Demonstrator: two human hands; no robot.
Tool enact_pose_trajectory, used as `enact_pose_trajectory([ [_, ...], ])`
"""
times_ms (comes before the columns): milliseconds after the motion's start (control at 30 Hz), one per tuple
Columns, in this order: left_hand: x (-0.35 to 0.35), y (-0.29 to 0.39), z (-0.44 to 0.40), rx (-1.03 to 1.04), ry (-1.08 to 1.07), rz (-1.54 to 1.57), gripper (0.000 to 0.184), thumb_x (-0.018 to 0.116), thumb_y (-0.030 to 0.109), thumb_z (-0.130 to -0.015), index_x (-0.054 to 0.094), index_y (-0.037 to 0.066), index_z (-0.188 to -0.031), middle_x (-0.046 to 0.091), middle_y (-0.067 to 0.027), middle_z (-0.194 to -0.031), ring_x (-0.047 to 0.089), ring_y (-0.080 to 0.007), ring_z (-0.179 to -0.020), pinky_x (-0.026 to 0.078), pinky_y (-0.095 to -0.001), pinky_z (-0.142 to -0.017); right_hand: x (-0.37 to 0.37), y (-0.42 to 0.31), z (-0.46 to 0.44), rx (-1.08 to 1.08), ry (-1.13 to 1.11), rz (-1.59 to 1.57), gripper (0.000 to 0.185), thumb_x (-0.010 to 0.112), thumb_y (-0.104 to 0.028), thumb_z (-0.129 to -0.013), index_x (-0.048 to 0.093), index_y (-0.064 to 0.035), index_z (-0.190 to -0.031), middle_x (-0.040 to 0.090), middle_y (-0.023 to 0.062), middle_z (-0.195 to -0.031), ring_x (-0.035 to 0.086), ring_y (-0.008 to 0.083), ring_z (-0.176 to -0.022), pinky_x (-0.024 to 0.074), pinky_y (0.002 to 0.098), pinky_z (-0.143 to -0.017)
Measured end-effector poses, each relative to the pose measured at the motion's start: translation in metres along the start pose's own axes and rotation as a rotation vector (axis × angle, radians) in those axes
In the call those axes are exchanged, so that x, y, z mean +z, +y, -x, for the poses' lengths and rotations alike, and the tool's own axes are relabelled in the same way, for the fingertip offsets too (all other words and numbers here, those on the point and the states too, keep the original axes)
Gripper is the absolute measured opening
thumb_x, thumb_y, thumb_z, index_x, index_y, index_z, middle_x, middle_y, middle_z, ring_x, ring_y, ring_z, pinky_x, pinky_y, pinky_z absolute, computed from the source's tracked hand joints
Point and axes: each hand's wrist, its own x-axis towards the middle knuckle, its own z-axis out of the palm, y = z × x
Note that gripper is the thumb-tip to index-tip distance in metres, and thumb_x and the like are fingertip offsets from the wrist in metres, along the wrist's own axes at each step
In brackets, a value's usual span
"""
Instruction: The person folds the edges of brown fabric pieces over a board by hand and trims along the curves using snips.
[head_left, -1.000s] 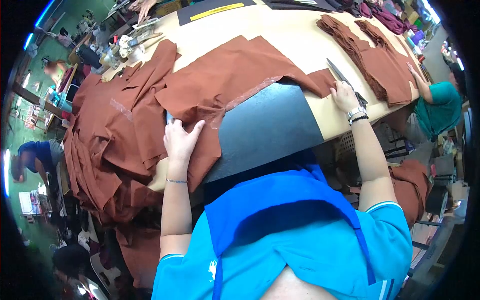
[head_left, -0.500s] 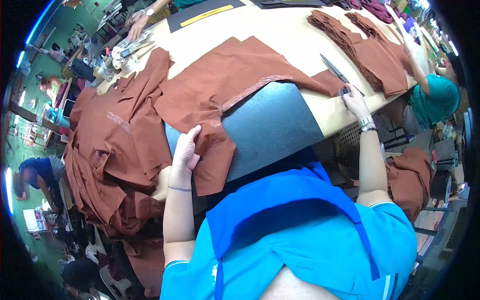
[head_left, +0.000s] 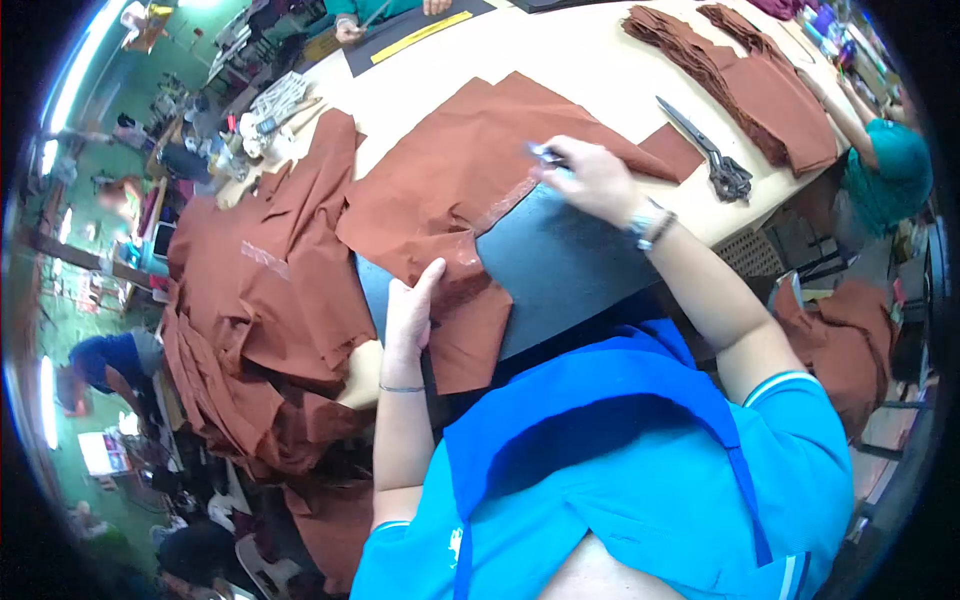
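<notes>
My left hand grips the near edge of a brown cut fabric piece, thumb on top. The piece lies across a dark board, with a pale, shiny strip along its inner edge. Above that strip, my right hand is closed round a small bluish, shiny object, too blurred to name. To the right of the cloth, large black-handled scissors lie on the table beside a small brown scrap.
A heap of brown fabric hangs off the table's left side. Stacked brown pieces lie at the right, near a person in green. Across the table, another person's hands are by a yellow ruler on a black sheet.
My right hand has moved left from the scissors' handles to above the brown piece, now with a small object in it. The scissors stay on the table. My left hand keeps its hold.
</notes>
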Motion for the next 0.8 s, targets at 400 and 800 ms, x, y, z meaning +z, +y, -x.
enact_pose_trajectory([
  [400, -0.039, -0.01, -0.009, -0.2, -0.061, 0.357, 0.051, 0.063, 0.003, -0.085, 0.049, 0.005, -0.134, 0.06, -0.0109, -0.127, 0.064, -0.0262, -0.11, 0.053, -0.0421, -0.096, 0.075, 0.049, -0.071, -0.094, 0.049, 0.314, 0.044, 0.057, -0.052, -0.093, 0.054, -0.0112, -0.11, 0.067, 0.014, -0.097, 0.067, 0.0332, -0.092, 0.0529, 0.0454, -0.077],
  [800, -0.015, 0.001, 0.003, -0.053, -0.032, 0.179, 0.056, 0.063, -0.002, -0.085, 0.045, 0.003, -0.138, 0.056, -0.0106, -0.13, 0.059, -0.0244, -0.115, 0.052, -0.037, -0.095, 0.065, -0.035, 0.039, 0.631, -0.662, -1.197, 0.037, 0.046, -0.042, -0.104, 0.051, -0.0098, -0.121, 0.04, -0.0058, -0.073, 0.034, 0.0018, -0.054, 0.0302, 0.0174, -0.045],
])
